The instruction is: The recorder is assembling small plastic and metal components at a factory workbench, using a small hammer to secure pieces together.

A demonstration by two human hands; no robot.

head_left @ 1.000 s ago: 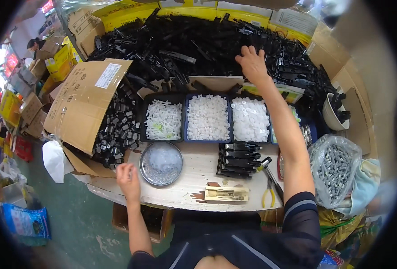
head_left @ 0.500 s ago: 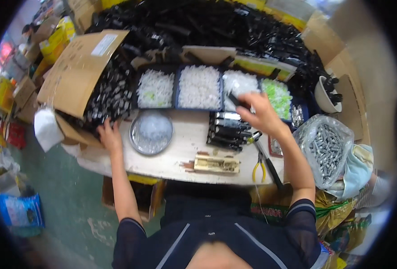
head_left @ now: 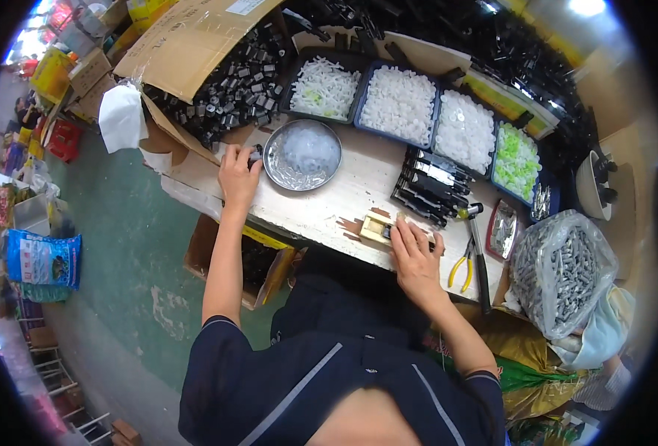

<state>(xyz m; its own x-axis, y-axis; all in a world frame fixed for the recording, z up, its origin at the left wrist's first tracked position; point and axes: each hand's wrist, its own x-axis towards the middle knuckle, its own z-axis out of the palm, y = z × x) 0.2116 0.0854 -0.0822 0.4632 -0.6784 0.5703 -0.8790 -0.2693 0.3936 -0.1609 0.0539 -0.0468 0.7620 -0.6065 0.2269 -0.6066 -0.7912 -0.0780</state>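
My left hand (head_left: 238, 178) is closed at the mouth of the cardboard box, beside the round metal dish (head_left: 275, 172). Between its thumb and fingers is a small black part with a shiny side (head_left: 255, 153). My right hand (head_left: 418, 262) lies over the cream-coloured fixture block (head_left: 374, 226) at the table's front edge. Its fingers press a dark elongated piece (head_left: 387, 232) in the block; most of that piece is hidden beneath them. The dish holds a mound of translucent, whitish material. Behind the block lies a row of long black parts (head_left: 433, 182).
The cardboard box (head_left: 184, 52) spills black parts (head_left: 243, 82) at left. Trays of white pieces (head_left: 397, 104) and green-white pieces (head_left: 517, 163) line the back. At right are a hammer (head_left: 480, 260), yellow-handled pliers (head_left: 460, 273), a small red-rimmed tray (head_left: 503, 229) and a bag of metal parts (head_left: 563, 271).
My right hand has come down from over the trays to the fixture block, bringing the black piece. My left hand has drawn a small part out of the box's pile. The view has shifted.
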